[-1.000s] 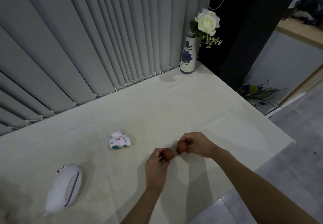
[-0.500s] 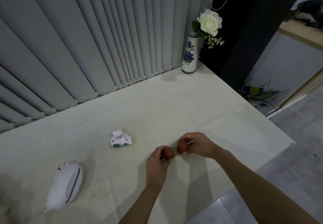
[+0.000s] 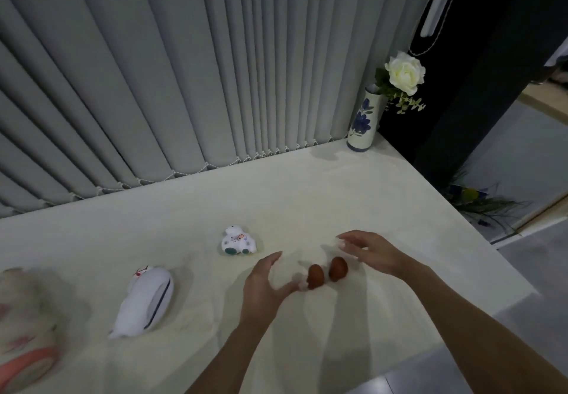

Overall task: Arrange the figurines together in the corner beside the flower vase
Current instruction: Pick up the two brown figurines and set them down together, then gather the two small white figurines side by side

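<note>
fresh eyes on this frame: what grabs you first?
Two open hands, left hand and right hand, flank two small brown figurines standing near the table's front edge. Far back in the right corner, a white rose stands in a blue-flowered vase.

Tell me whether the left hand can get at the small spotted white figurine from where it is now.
Probably yes. The left hand is open and holds nothing, and the small spotted white figurine lies just beyond it, to its left, on bare table. Nothing lies between them; the two brown figurines sit on the hand's other side.
</note>
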